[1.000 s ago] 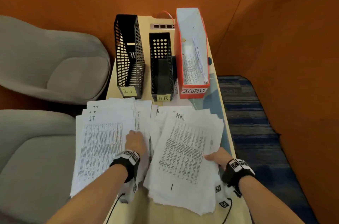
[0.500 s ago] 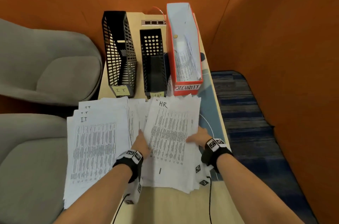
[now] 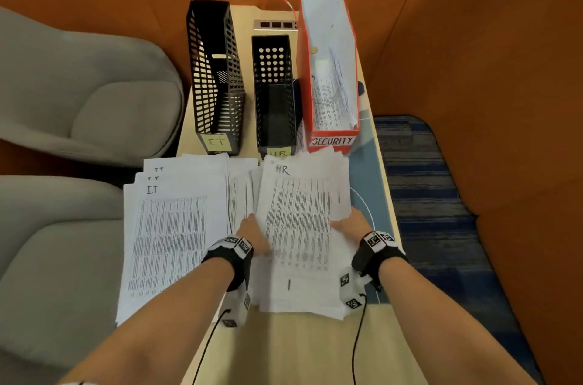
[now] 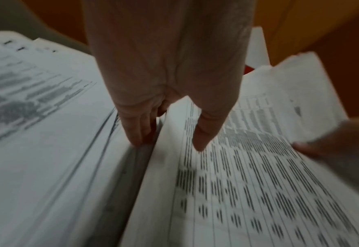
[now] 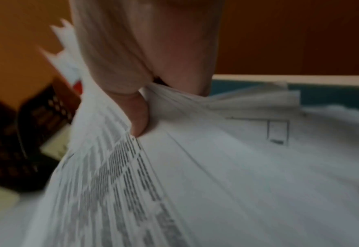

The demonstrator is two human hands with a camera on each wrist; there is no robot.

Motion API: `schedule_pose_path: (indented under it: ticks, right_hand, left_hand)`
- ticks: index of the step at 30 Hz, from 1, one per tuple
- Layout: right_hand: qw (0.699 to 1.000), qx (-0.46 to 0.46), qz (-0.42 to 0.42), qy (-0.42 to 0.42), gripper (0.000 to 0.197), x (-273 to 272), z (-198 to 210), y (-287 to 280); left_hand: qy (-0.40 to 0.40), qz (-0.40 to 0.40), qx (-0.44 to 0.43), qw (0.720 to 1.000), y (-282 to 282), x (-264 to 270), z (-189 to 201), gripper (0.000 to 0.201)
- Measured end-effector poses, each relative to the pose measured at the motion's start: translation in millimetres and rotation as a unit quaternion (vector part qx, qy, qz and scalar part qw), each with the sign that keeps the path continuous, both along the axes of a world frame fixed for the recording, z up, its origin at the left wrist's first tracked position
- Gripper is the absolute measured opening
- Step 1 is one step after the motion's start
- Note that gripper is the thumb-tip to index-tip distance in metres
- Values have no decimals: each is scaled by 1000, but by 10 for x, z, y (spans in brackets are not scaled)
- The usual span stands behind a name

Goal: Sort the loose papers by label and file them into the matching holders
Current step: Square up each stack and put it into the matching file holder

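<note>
Head view shows the HR stack of printed sheets lying on the near half of the table, its far edge just in front of the HR holder. Both hands have hold of it at its sides: the left hand takes the left edge, and in the left wrist view its fingers go down beside and under the sheets while the thumb lies on the printed top page. The right hand takes the right edge; the right wrist view, though blurred, shows its thumb on top of the upper sheets with the paper bent and fanned in the pinch. Just to the left, touching or overlapping the HR sheets, lies the IT stack, fanned so that several IT headings show and hanging over the table's left edge. Behind it stands the IT holder, a black mesh file box. Right of the HR holder stands the red SECURITY holder with papers inside it. Two grey seats sit left of the table, orange walls around.
</note>
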State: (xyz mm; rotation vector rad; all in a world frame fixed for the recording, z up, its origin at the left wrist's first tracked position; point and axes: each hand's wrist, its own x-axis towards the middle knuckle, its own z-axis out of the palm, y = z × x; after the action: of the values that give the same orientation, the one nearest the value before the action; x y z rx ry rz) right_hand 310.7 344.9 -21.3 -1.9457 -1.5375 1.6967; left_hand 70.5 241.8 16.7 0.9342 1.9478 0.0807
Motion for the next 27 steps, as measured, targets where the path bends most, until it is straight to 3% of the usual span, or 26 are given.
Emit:
schedule_pose_path:
  ticks: [3, 5, 7, 10, 13, 16, 18, 20, 22, 24, 27]
  right_hand:
    - [988, -6, -78, 131, 51, 299, 503, -44]
    - [966, -22, -101, 238, 46, 528, 894, -68]
    - [952, -13, -77, 295, 49, 689, 1262, -114]
    - [945, 25, -46, 324, 51, 744, 1655, -188]
    - [955, 89, -1, 284, 50, 722, 1814, -299]
    - [962, 117, 0, 247, 46, 694, 1766, -450]
    - [959, 140, -22, 246, 29, 605, 1722, -508]
    - [946, 141, -94, 276, 44, 520, 1733, -496]
    - [936, 141, -66, 314, 39, 460, 1771, -455]
    - [931, 146, -23, 333, 48, 438, 1756, -393]
    - [940, 147, -29, 307, 48, 313, 1681, -416]
  left_hand:
    - [-88, 115, 94, 985, 5, 48, 113, 73]
    - [-233, 193, 172, 937, 2, 141, 364, 57]
    - [-335, 200, 221, 894, 24, 222, 644, 45]
    - [-334, 202, 322, 863, 121, 308, 1004, 30]
    - [-333, 195, 404, 829, 147, 299, 1271, 27]
    - [-326, 153, 419, 834, 92, 215, 1253, 53]
    - [-304, 117, 418, 848, 62, 253, 1235, 69]
    - [-293, 105, 420, 853, 67, 302, 1261, 76]
    - [-286, 126, 409, 857, 82, 274, 1317, 55]
    - [-269, 133, 415, 859, 111, 202, 1326, 33]
    - [-275, 176, 378, 866, 106, 246, 1263, 24]
